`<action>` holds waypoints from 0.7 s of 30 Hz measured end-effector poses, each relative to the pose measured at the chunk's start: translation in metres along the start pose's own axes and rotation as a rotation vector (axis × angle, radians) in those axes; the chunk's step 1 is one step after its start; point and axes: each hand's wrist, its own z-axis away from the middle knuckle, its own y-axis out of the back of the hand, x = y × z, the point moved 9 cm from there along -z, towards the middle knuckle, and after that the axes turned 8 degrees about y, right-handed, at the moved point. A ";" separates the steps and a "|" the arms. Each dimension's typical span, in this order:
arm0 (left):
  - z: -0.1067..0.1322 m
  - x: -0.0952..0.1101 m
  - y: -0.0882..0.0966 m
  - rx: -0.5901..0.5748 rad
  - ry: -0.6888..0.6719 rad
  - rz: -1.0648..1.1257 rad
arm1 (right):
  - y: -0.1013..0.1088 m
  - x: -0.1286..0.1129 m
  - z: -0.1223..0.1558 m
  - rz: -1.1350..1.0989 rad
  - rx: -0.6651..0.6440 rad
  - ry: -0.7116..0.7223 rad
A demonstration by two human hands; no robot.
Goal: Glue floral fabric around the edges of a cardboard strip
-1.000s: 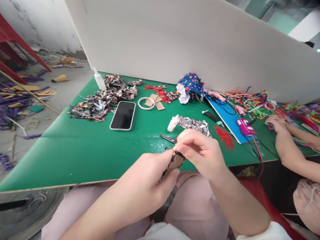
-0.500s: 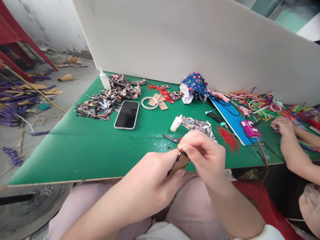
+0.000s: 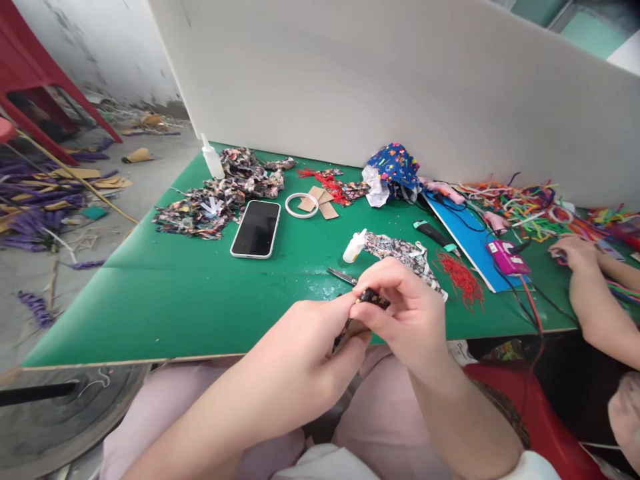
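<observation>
Between my two hands, just over the table's front edge, is a small piece of cardboard covered in dark flowered fabric point(image 3: 374, 298). My left hand point(image 3: 315, 347) grips its lower part, thumb and fingers on either side. With thumb and forefinger, my right hand point(image 3: 407, 313) pinches the fabric at the upper end; much of the piece is hidden by my fingers. Just beyond them lie scissors point(image 3: 342, 275), partly covered by my right hand. A small white glue bottle point(image 3: 355, 246) stands behind, beside a flat flowered fabric piece point(image 3: 400, 249).
On the green table point(image 3: 165, 300) lie a phone point(image 3: 256, 229), a white tape ring point(image 3: 301, 205), cardboard strips point(image 3: 323, 202), red strings point(image 3: 463, 280), a utility knife point(image 3: 436, 235) and fabric scraps point(image 3: 200, 210). At right, a co-worker's hand point(image 3: 575, 252) is near a magenta box point(image 3: 507, 258) with cables.
My right fingers have shifted at the upper end of the piece, and dark flowered fabric now shows between them. My left hand keeps its grip. The view has shifted slightly.
</observation>
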 end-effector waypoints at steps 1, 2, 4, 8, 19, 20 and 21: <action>0.000 -0.002 0.001 -0.004 0.006 0.010 | -0.002 0.001 0.000 -0.005 -0.015 -0.012; -0.001 -0.003 0.001 -0.010 0.013 0.024 | -0.005 0.003 0.000 -0.015 -0.032 -0.023; -0.002 -0.006 0.003 -0.027 0.023 0.062 | -0.009 0.006 0.000 -0.042 -0.076 -0.055; -0.004 -0.005 0.007 -0.082 0.044 0.226 | -0.015 0.016 -0.004 -0.170 -0.158 -0.138; -0.022 -0.025 0.006 -0.031 0.193 0.399 | 0.004 0.039 -0.017 -0.218 -0.028 -0.183; -0.024 -0.028 0.006 -0.008 0.186 0.362 | 0.002 0.039 -0.017 -0.177 -0.040 -0.174; -0.025 -0.030 0.005 0.012 0.178 0.327 | 0.002 0.038 -0.018 -0.150 -0.044 -0.154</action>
